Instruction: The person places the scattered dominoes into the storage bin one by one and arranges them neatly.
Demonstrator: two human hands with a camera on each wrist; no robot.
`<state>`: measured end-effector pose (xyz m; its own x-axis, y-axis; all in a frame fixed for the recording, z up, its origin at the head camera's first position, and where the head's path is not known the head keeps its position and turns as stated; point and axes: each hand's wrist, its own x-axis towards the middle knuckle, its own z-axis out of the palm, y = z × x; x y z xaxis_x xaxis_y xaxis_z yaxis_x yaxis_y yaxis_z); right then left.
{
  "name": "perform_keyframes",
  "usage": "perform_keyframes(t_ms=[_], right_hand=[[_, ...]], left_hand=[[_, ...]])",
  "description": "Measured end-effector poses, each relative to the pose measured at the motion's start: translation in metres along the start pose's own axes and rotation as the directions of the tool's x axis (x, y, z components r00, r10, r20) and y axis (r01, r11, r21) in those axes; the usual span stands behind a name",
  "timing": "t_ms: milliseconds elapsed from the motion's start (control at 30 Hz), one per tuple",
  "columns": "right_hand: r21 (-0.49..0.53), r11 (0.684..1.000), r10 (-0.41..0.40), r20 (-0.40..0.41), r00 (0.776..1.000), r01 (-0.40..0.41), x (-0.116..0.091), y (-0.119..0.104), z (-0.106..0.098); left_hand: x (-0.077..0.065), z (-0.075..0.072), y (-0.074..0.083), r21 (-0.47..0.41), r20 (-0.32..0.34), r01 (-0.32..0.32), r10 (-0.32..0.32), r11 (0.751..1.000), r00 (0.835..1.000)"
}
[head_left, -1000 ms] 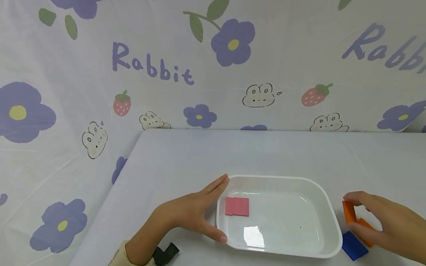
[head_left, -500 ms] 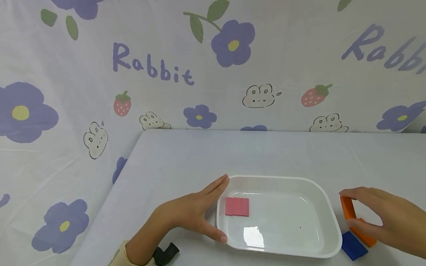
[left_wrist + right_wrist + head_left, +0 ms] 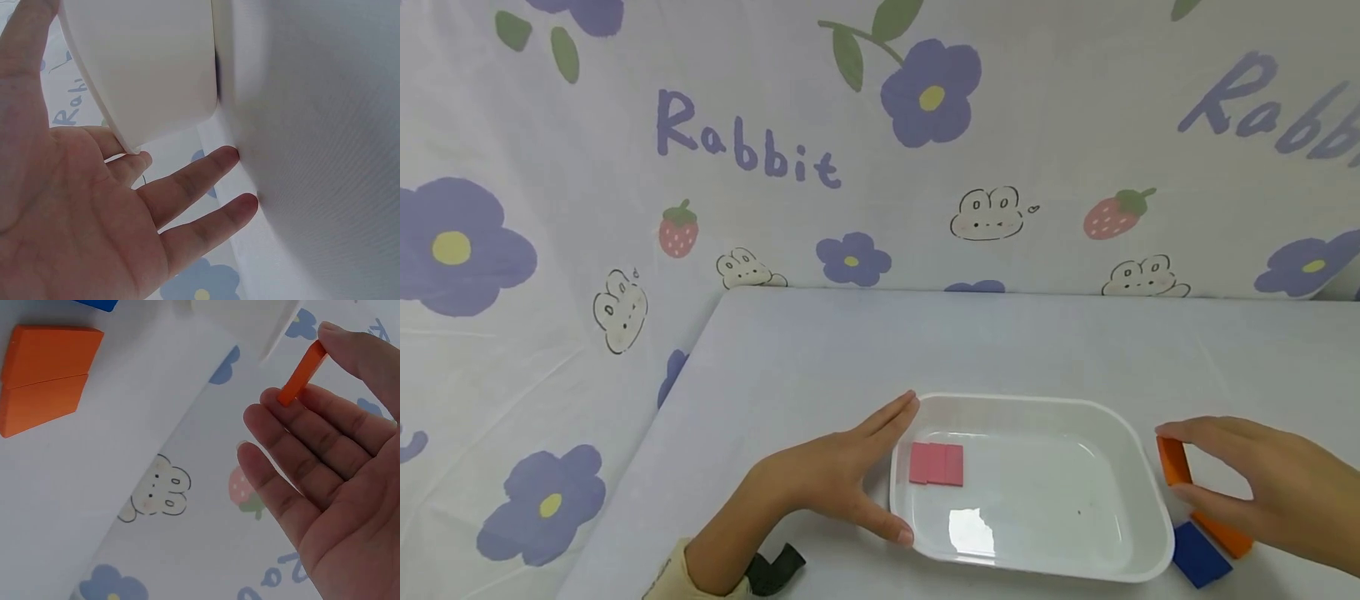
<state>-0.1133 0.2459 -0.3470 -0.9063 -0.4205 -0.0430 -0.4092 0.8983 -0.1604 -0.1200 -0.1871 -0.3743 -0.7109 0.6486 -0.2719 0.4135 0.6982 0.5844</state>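
My left hand (image 3: 827, 479) spans the left end of a white tray (image 3: 1030, 567). Its thumb touches the near corner and its fingertips the far corner, the fingers held nearly straight. In the left wrist view two fingers (image 3: 203, 172) reach down to the table beside the tray wall (image 3: 144, 69). Several flat pink blocks (image 3: 936, 464) lie side by side inside the tray at its left. To the right, my right hand (image 3: 1277, 483) pinches a thin orange block (image 3: 1174, 461) between thumb and fingertips, raised off the table.
Below the right hand, on the table, lie more orange blocks (image 3: 53, 356) and a blue block (image 3: 1201, 554), just right of the tray. A dark object (image 3: 777, 570) is by the left wrist. A printed cloth (image 3: 880, 208) hangs behind the white table (image 3: 880, 342).
The right hand has lifted the orange block away from the other orange blocks and shifted it slightly left, toward the tray. The left hand keeps its place at the tray.
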Motion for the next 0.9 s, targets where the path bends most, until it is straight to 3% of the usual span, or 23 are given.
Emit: perform_keyframes(t_ms=[900], right_hand=[[0.039, 0.984, -0.17, -0.057, 0.984, 0.172, 0.019, -0.021, -0.006]], left_hand=[[-0.002, -0.002, 0.003, -0.022, 0.001, 0.007, -0.007, 1.0, 1.0]])
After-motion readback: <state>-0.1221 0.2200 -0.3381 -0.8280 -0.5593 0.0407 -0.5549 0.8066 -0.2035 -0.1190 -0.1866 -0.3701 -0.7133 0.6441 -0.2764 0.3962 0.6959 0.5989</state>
